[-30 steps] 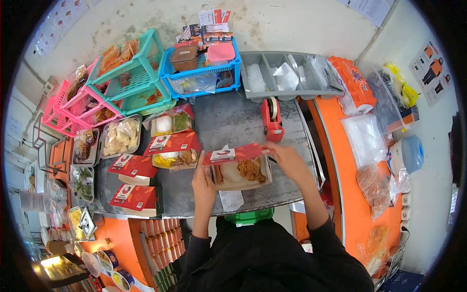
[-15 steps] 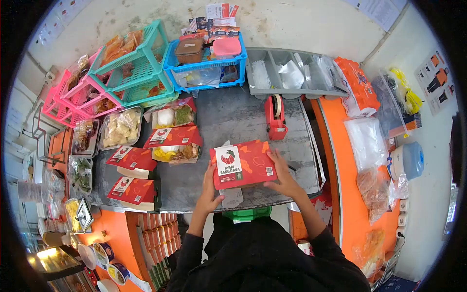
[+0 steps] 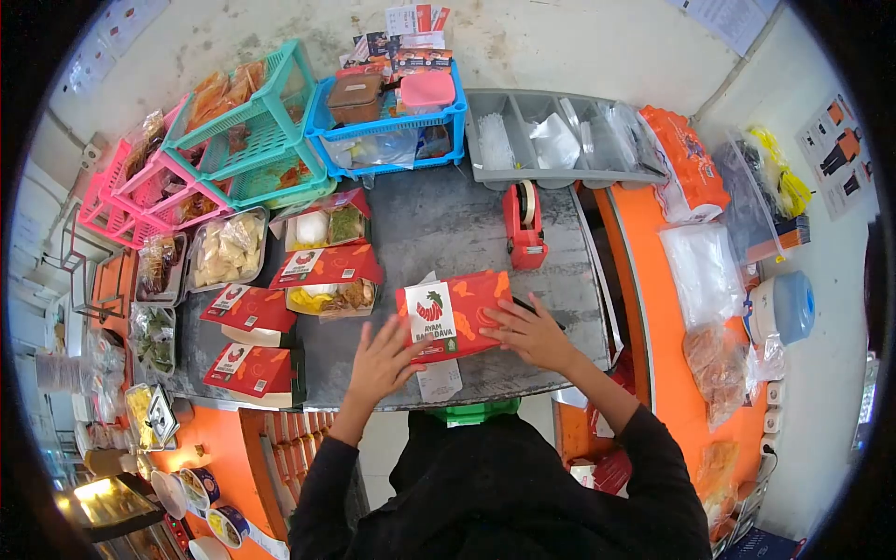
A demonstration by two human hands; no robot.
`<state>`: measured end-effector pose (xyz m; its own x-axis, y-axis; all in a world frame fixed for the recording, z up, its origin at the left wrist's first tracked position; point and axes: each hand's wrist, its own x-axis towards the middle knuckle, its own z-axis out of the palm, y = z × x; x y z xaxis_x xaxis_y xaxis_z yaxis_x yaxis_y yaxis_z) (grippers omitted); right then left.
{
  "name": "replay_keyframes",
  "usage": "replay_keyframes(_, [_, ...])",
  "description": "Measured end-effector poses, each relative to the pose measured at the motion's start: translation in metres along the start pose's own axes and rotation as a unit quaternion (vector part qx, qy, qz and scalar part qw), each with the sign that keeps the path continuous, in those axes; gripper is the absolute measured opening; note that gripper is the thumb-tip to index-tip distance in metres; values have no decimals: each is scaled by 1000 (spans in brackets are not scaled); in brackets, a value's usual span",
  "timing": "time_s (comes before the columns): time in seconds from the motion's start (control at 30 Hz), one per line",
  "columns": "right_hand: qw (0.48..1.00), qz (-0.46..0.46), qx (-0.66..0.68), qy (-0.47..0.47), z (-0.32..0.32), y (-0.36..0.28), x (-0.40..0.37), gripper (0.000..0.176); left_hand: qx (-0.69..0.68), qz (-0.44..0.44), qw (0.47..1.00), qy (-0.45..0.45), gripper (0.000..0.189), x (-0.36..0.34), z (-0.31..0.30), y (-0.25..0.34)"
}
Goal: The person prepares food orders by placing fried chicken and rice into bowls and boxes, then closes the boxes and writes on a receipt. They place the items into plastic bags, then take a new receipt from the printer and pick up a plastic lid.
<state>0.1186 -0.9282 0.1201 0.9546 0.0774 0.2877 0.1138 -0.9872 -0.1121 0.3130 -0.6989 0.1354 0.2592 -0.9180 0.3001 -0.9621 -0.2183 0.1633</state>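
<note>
A red cardboard food box [image 3: 467,297] with a white logo panel rests on the dark tabletop in front of me, its lid down. Over its lower left corner lies my left hand [image 3: 381,362], fingers spread. My right hand [image 3: 534,334] is open too, its fingers across the lid's right part. A slip of white paper [image 3: 439,381] sticks out below the box. To the left stand an open box of food [image 3: 334,297], another open box with rice and greens [image 3: 347,224], and two more red boxes [image 3: 247,366]. Behind the box is a red tape dispenser [image 3: 525,238].
Trays of food [image 3: 227,247] line the table's left side. Stacked turquoise baskets [image 3: 252,154], a blue basket [image 3: 392,161] and a grey divided organizer [image 3: 569,173] stand along the back. On the right, an orange counter [image 3: 658,373] carries plastic bags [image 3: 707,271].
My hands have gone from gripping the box's sides to lying spread over its lid. The box appears slightly further left and sits flatter on the table.
</note>
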Motion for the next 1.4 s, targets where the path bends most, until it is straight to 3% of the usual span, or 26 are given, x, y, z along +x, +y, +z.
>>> replay_keyframes(0.07, [999, -18, -37, -13, 1, 3, 6, 46, -24, 200, 978, -59, 40, 14, 1, -5])
replay_keyframes(0.13, [973, 31, 230, -7, -5, 6, 12, 35, -37, 219, 974, -46, 37, 20, 8, -2])
replay_keyframes(0.17, [973, 32, 228, -6, 1, 16, 7, 35, -50, 235, 970, -33, 34, 24, 12, 1])
replay_keyframes(0.2, [900, 131, 413, 55, 15, 30, -3, 34, -51, 237, 970, -33, 34, 24, 16, 2])
replay_keyframes(0.23, [779, 222, 575, 114, 16, 38, -2, 32, -53, 222, 973, -23, 37, 21, 19, 6])
replay_keyframes(0.3, [743, 473, 355, 312, 28, 52, 26, 23, -71, 178, 981, 28, 25, 19, 25, 19])
replay_keyframes(0.33, [745, 471, 355, 311, 45, 69, 29, 23, -70, 176, 981, 30, 25, 20, 28, 28])
replay_keyframes(0.4, [820, 484, 40, 305, 80, 93, 40, 21, -99, 75, 990, 74, 14, 22, 32, 41])
replay_keyframes(0.43, [819, 483, 42, 306, 80, 98, 41, 21, -126, 41, 987, 86, 15, 23, 34, 47])
replay_keyframes(0.47, [687, 565, 329, 317, 78, 103, 38, 21, -125, 41, 988, 85, 15, 22, 37, 50])
replay_keyframes(0.5, [482, 586, 581, 294, 71, 102, 40, 22, -132, 19, 986, 96, 15, 20, 41, 53])
replay_keyframes(0.53, [481, 587, 581, 294, 70, 95, 36, 22, -138, -2, 985, 106, 15, 19, 43, 54])
replay_keyframes(0.6, [391, 449, 687, 417, 70, 75, 26, 19, -138, -10, 984, 111, 16, 20, 45, 55])
replay_keyframes(0.63, [393, 450, 687, 413, 84, 78, 19, 19, -139, -22, 983, 117, 16, 20, 47, 57])
replay_keyframes(0.7, [588, 537, 460, 393, 117, 86, 6, 13, -143, -35, 982, 121, 17, 24, 47, 61])
replay_keyframes(0.8, [587, 561, 421, 405, 121, 86, 2, 9, -129, -38, 984, 119, 19, 26, 45, 61])
replay_keyframes(0.83, [652, 553, 303, 420, 98, 69, 10, 10, -117, -34, 985, 120, 21, 27, 46, 61])
replay_keyframes(0.9, [703, 497, 205, 465, 65, 32, 10, 10, -105, -30, 986, 123, 19, 27, 49, 64])
replay_keyframes(0.97, [714, 496, 268, 414, 30, -31, 8, 18, -94, -26, 988, 122, 19, 21, 53, 61])
replay_keyframes(1.03, [674, 505, 423, 335, -9, -91, 26, 51, -51, 26, 994, 88, 30, 18, 56, 58])
replay_keyframes(1.07, [675, 505, 423, 333, -4, -97, 33, 51, -51, 24, 995, 88, 30, 19, 53, 58])
replay_keyframes(1.13, [547, 561, 533, 320, 11, -104, 42, 80, -26, 36, 996, 83, 39, 22, 43, 62])
replay_keyframes(1.17, [494, 580, 565, 317, 33, -96, 38, 84, 3, 32, 997, 69, 52, 22, 46, 63])
replay_keyframes(1.27, [461, 582, 610, 275, 42, -89, 32, 76, -10, 11, 999, 52, 53, 25, 44, 65])
replay_keyframes(1.33, [506, 595, 583, 223, 49, -90, 21, 71, -16, 17, 998, 60, 51, 26, 42, 64])
replay_keyframes(1.4, [713, 562, 309, 281, 58, -103, 12, 72, -194, -93, 974, 66, 50, 30, 35, 65])
